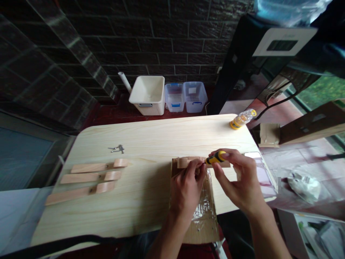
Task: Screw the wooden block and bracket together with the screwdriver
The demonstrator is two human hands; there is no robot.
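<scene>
In my right hand (237, 172) is a yellow and black screwdriver (215, 157), held by thumb and fingers, its tip pointing left. My left hand (188, 183) has its fingers pinched together at that tip; what they hold is too small to make out. Both meet over a wooden piece (182, 163) with a raised block at its left end. It lies across the far end of a cardboard piece (206, 230) covered partly with clear tape. Three similar wooden pieces (83, 177) lie at the table's left, and several screws (120, 147) sit behind them.
The light wooden table (151, 136) has a clear bottle with yellow ends (241, 119) at its back right corner and a phone-like flat object (261, 172) at the right edge. Beyond the table stand a white bin (151, 91) and two clear boxes (175, 97) by the wall.
</scene>
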